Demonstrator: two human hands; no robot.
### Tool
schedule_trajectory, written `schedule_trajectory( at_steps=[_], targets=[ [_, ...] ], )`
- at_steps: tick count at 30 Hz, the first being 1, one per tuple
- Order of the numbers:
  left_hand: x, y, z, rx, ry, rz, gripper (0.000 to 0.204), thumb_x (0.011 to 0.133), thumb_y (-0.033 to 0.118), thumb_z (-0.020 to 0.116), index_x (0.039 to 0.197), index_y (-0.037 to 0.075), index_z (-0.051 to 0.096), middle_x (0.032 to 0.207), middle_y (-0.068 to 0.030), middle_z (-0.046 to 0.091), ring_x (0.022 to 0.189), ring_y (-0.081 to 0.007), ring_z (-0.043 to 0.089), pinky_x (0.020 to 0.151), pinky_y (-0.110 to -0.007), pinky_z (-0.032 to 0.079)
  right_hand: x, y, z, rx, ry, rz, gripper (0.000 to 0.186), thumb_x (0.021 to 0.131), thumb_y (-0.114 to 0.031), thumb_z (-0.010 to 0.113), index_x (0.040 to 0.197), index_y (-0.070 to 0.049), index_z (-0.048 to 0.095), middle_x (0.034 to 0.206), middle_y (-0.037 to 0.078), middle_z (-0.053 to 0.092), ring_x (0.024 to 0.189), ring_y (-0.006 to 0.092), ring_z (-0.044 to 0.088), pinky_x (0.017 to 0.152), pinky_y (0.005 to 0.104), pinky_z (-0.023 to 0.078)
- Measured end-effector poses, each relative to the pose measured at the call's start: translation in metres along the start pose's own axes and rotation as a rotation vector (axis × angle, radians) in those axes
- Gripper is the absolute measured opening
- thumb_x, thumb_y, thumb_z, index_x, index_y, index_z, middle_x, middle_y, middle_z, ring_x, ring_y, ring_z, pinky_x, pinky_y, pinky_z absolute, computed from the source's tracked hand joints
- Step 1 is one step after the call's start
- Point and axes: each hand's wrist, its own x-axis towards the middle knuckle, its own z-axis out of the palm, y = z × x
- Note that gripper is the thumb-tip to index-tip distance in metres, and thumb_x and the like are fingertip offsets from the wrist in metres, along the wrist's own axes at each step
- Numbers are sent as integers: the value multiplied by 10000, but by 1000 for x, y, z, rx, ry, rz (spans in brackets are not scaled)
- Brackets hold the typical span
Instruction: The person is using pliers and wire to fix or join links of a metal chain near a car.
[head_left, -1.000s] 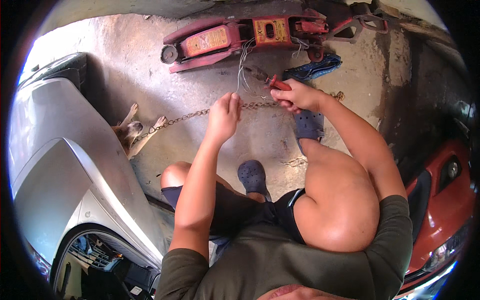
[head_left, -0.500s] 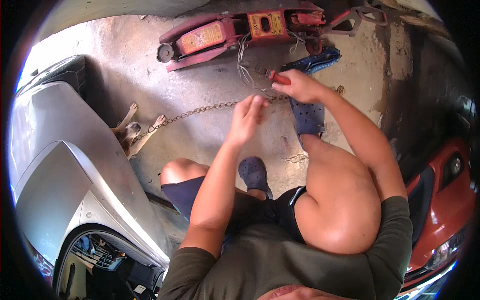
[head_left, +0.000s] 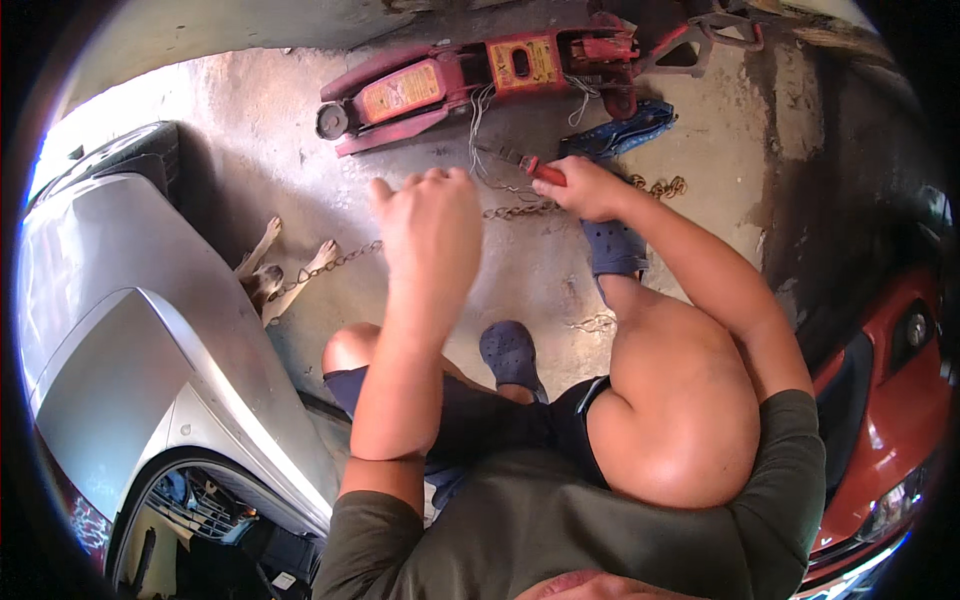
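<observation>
My left hand [head_left: 430, 225] is raised above the chain [head_left: 515, 211], thumb out and fingers curled; whatever it may hold is hidden. My right hand [head_left: 588, 190] grips red-handled pliers [head_left: 532, 164], whose dark jaws point toward thin pale wires [head_left: 480, 110] hanging from the red floor jack [head_left: 390, 96]. The jack lies along the far side of the floor, and the chain runs below the pliers toward a dog at the left.
A dog [head_left: 268, 280] lies beside the silver car [head_left: 150, 260] on my left. A red car [head_left: 870, 430] is on my right. Blue cloth [head_left: 630, 130] lies by the jack. My feet in navy clogs [head_left: 508, 355] rest on the concrete floor [head_left: 720, 200].
My left hand first moved right from near the wires, then swung left and up, its thumb now sticking out. My right hand shifted slightly but still grips the pliers.
</observation>
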Motion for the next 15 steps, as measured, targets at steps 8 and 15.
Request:
schedule_trajectory(
  at_steps=[8,15],
  targets=[
    [35,-56,-6,-501,90,54,185,960,188,631,830,98,726,906,-125,746,845,-266,728,841,-438,515,-10,-7,12,246,-40,134,435,972,-412,651,983,22,686,751,219,653,690,390,646,711,487,519],
    [-25,22,101,-2746,-98,-1030,162,1093,243,500,1077,107,585,652,71,351,494,-77,276,457,-263,239,-1,0,15,53,61,13,401,962,-414,671,990,-14,680,722,200,643,667,361,650,703,478,540]
  ],
)
